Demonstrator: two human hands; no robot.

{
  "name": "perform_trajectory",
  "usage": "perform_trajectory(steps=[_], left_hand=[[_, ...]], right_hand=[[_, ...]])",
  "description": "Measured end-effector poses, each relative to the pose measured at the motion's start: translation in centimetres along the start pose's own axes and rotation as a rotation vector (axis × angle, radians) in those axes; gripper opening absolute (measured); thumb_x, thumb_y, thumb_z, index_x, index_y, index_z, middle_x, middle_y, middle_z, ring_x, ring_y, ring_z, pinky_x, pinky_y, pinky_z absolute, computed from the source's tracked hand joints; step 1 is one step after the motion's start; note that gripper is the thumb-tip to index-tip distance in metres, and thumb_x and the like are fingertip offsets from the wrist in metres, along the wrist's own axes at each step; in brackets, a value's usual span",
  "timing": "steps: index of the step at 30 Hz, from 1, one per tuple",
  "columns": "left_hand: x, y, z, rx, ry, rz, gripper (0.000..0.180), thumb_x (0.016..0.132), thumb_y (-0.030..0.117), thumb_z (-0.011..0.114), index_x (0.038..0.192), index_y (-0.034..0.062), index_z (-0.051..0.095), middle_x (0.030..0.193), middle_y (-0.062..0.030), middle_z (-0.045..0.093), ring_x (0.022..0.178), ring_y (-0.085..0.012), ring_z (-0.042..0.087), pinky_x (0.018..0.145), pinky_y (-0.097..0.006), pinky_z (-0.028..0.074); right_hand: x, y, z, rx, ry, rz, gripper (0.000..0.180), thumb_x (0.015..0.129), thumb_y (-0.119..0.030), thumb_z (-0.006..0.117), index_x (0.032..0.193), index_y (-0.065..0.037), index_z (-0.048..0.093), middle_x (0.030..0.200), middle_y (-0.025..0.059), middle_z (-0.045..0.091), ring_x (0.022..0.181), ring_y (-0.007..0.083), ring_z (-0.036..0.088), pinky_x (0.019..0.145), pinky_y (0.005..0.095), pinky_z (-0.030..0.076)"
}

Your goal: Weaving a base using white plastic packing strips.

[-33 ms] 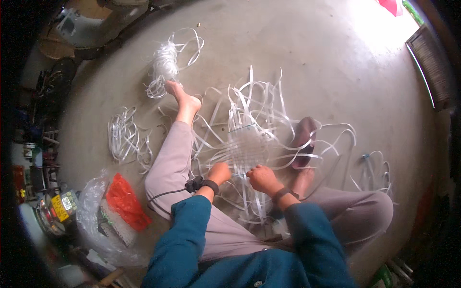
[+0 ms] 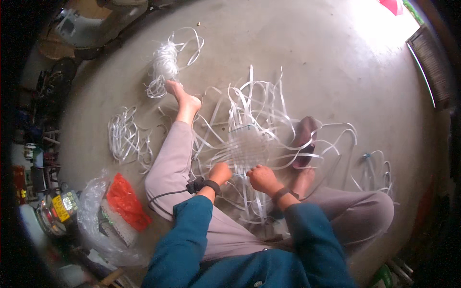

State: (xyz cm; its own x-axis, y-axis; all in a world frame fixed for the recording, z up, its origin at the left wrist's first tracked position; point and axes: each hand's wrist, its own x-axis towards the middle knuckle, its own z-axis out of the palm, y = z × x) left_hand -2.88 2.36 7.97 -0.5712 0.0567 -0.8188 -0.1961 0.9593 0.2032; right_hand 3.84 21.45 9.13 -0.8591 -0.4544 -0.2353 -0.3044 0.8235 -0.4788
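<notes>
White plastic straps, crossed into a woven panel (image 2: 247,146), lie on the floor between my legs, loose ends spreading on all sides. A thin blue cord (image 2: 239,174) runs across the straps at the panel's near edge. At its left end my left hand (image 2: 220,173) is closed in a fist, and at its right end my right hand (image 2: 263,178) is closed with the fingers bent in. The cord appears gripped at both ends, though the fingertips are hidden. Another blue cord (image 2: 241,128) crosses the panel's far edge. The panel's middle looks blurred.
Beyond my left foot lies a bundle of white strap (image 2: 165,61); a looser coil (image 2: 122,134) is nearer, left of my leg. A dark shoe (image 2: 304,141) stands right of the panel. Clear plastic wrap (image 2: 91,211) and a red bag (image 2: 126,201) lie at the left.
</notes>
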Motion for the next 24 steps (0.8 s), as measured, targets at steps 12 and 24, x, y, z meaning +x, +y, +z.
perform_trajectory(steps=[12,24], left_hand=[[3.5,-2.6,4.9,-0.43,0.429,-0.117,0.016,0.077,0.012,0.053,0.084,0.0047,0.065,0.081,-0.0193,0.065,0.081,-0.0369,0.063,0.07,-0.045,0.048],[2.4,-0.5,5.1,-0.324,0.588,-0.042,0.029,0.076,0.011,0.059,0.105,0.0117,0.059,0.085,-0.0136,0.064,0.083,-0.0342,0.061,0.073,-0.043,0.046]], right_hand=[[3.8,1.0,1.2,0.142,0.09,0.162,0.027,0.076,-0.01,0.051,0.1,-0.01,0.064,0.095,0.009,0.06,0.094,0.0275,0.055,0.079,0.0368,0.047],[4.9,3.2,3.0,0.453,0.095,0.37,0.034,0.078,-0.01,0.051,0.111,-0.014,0.057,0.103,0.0108,0.06,0.098,0.0316,0.056,0.083,0.0418,0.047]])
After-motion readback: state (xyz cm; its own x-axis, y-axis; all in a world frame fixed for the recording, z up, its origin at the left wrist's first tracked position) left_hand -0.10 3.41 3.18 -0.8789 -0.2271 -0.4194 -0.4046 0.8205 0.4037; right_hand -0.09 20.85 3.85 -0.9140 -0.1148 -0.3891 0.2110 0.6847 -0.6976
